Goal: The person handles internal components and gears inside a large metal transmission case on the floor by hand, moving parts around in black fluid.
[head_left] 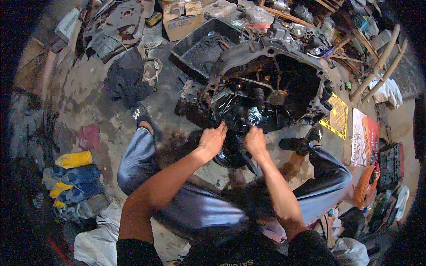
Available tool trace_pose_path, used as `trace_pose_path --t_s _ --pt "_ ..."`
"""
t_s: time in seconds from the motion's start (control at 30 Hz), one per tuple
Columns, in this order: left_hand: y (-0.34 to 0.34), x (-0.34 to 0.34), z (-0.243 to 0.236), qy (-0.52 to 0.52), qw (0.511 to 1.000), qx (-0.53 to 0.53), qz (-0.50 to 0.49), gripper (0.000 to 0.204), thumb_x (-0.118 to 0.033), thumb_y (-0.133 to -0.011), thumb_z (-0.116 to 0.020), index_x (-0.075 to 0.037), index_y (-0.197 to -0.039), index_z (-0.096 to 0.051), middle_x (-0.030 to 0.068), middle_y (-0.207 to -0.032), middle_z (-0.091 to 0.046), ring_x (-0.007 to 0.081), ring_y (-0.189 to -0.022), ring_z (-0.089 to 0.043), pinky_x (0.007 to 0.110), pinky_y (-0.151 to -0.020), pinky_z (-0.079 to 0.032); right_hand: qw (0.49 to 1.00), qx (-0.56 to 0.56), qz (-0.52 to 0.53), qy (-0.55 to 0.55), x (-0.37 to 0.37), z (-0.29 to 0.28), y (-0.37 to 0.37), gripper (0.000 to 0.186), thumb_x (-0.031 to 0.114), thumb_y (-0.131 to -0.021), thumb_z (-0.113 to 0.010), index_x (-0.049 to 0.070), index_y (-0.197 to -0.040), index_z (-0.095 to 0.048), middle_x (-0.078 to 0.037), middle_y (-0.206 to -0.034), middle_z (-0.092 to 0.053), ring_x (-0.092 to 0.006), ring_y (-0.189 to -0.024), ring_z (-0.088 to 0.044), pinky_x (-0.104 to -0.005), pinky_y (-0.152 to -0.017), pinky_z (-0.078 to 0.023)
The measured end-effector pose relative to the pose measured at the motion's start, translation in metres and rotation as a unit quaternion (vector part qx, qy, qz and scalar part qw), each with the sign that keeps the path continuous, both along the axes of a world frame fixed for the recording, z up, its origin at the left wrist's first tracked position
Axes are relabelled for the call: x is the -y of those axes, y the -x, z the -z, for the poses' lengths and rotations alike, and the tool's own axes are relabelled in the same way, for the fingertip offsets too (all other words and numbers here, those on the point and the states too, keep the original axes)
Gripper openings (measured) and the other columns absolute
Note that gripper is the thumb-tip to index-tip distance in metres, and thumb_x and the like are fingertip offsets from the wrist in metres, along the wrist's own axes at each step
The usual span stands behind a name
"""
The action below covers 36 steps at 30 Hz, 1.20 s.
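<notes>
A large, grimy metal housing (270, 49) with an open, oily interior lies on the floor between my legs. At its near side is a glossy black part (233, 139), its outline hard to make out. My left hand (213, 139) is on the left of this part, fingers curled and touching it near the housing's lower edge. My right hand (255, 142) is closed at the part's right side; its fingertips are turned away and what they hold is hidden. A small shiny, crinkled patch (254, 115) shows just beyond it.
A black tray (188, 53), dark cloth (126, 80) and cardboard box (182, 29) lie beyond. A yellow grid-like piece (335, 117), wooden poles (375, 64) and sacks (358, 137) are at right. Yellow bottles (73, 158) and dark containers lie at left. Piled parts line the back.
</notes>
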<state>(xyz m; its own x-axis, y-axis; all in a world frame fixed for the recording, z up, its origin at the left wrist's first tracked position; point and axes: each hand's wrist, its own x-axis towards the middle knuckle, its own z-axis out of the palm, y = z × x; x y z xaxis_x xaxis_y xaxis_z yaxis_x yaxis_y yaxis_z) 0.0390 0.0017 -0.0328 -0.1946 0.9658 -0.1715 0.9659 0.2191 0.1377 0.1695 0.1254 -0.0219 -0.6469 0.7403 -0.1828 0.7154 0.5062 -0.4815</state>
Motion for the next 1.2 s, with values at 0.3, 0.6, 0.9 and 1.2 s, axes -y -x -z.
trace_pose_path --t_s 0.3,0.6,0.9,1.2 --pt "-0.005 -0.022 0.002 0.102 0.994 -0.040 -0.009 0.046 -0.008 -0.082 -0.044 -0.003 -0.128 -0.045 0.0097 -0.135 -0.043 0.0243 -0.080 -0.064 0.037 -0.066 -0.052 0.999 -0.026 -0.041 -0.020 -0.011 -0.004 0.022 0.019 0.011 -0.079 -0.048 -0.005 -0.085 -0.057 -0.029 -0.090 -0.058 -0.0446 -0.084 -0.057 -0.0491 -0.072 -0.048" --pt "-0.006 -0.015 -0.005 0.099 0.994 -0.050 0.009 0.047 -0.008 -0.081 -0.048 -0.006 -0.128 -0.046 0.0096 -0.139 -0.038 0.0239 -0.079 -0.065 0.037 -0.065 -0.051 0.999 -0.045 -0.014 -0.011 -0.012 -0.004 0.034 0.034 0.005 -0.078 -0.046 -0.004 -0.111 -0.053 -0.033 -0.082 -0.059 -0.0461 -0.079 -0.059 -0.0491 -0.071 -0.048" --pt "-0.001 -0.006 0.001 0.063 0.997 -0.045 -0.016 0.048 -0.010 -0.079 -0.051 -0.006 -0.127 -0.047 0.0117 -0.139 -0.038 0.0241 -0.076 -0.064 0.036 -0.067 -0.050 0.998 -0.049 -0.048 0.015 -0.012 0.020 0.025 0.027 0.009 -0.081 -0.040 -0.005 -0.098 -0.056 -0.029 -0.088 -0.058 -0.0463 -0.080 -0.058 -0.0524 -0.076 -0.046" --pt "0.006 0.003 -0.005 0.050 0.994 -0.073 -0.061 0.055 -0.014 -0.076 -0.054 -0.005 -0.130 -0.043 0.0161 -0.139 -0.035 0.0231 -0.074 -0.063 0.035 -0.061 -0.050 0.993 0.022 -0.117 0.015 0.013 0.012 0.007 0.042 0.012 -0.080 -0.046 0.000 -0.119 -0.050 -0.029 -0.093 -0.057 -0.0437 -0.088 -0.057 -0.0491 -0.079 -0.047"
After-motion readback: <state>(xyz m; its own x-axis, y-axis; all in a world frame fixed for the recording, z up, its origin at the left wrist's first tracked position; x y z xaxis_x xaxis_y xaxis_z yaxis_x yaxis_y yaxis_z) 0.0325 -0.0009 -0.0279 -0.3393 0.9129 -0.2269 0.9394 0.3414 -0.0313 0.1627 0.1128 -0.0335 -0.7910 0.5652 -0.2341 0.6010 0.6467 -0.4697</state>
